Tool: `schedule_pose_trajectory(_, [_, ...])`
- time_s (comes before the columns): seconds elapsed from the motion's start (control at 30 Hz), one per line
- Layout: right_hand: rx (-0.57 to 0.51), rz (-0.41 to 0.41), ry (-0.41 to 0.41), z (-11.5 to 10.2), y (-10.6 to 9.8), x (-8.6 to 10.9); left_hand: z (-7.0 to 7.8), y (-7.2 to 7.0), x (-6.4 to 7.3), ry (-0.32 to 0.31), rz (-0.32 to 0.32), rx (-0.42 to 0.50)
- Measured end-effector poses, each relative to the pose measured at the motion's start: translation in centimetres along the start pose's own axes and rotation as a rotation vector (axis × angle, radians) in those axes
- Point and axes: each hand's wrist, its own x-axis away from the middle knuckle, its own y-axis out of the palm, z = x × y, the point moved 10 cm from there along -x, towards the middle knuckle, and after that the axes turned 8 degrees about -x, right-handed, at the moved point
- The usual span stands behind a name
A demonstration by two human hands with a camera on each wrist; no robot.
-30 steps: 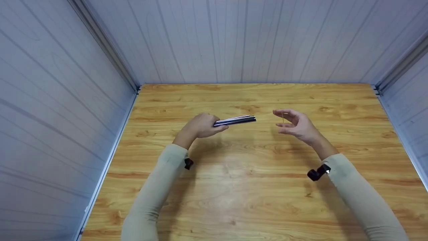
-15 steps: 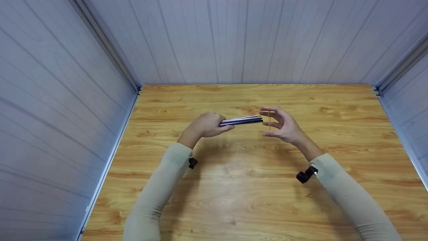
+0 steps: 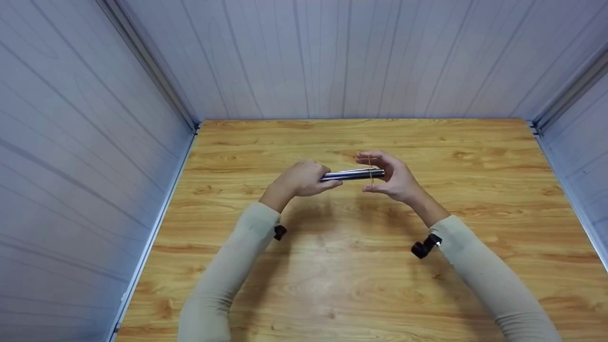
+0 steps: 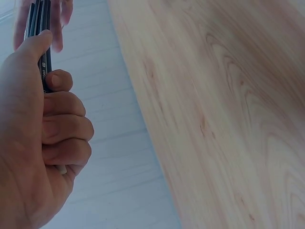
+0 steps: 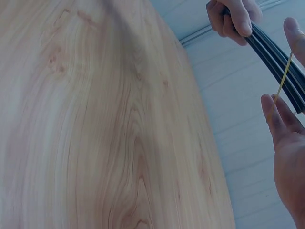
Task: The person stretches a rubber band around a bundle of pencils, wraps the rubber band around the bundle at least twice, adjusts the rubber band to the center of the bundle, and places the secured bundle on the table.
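Several rods (image 3: 349, 175) now past band (image 5: 285, 75)

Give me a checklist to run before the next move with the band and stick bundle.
1. Left hand gripping the stick bundle: ok.
2. Yellow band held stretched by the right hand: ok.
3. Bundle's free end past the band, toward the right palm: ok.
4. Every stick inside the loop: cannot tell, far strand not distinguishable.
5. Band snug around the bundle: not ok, fingers hold it wide.
6. Bundle raised off the table: ok.
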Motion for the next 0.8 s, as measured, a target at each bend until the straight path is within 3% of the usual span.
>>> schedule_pose_trajectory(0.13, [-0.005, -0.007, -0.021, -0.2, 0.4, -0.3, 0.5, 0.4, -0.1, 0.026, -0.01, 0.0])
schedule_pose_trajectory(0.27, [-0.086, -0.018, -0.017, -0.3, 0.5, -0.5, 0.6, 1.0, -0.3, 0.034, -0.024, -0.023])
schedule_pose_trajectory(0.4, [-0.139, -0.042, -0.035, -0.7, 0.6, -0.7, 0.3, 2.1, -0.1, 0.018, -0.08, -0.025])
schedule_pose_trajectory(0.57, [-0.157, -0.059, -0.07, -2.1, 0.7, -1.0, -0.7, 3.5, -0.1, -0.053, -0.15, -0.01])
schedule_pose_trajectory(0.7, [-0.197, -0.105, -0.097, -3.1, 1.7, -0.7, -1.6, 3.8, -0.2, -0.116, -0.135, 0.016])
schedule_pose_trajectory(0.8, [-0.163, -0.171, -0.174, -4.3, 3.0, -0.2, -2.4, 3.7, -0.3, -0.178, -0.116, 0.024])
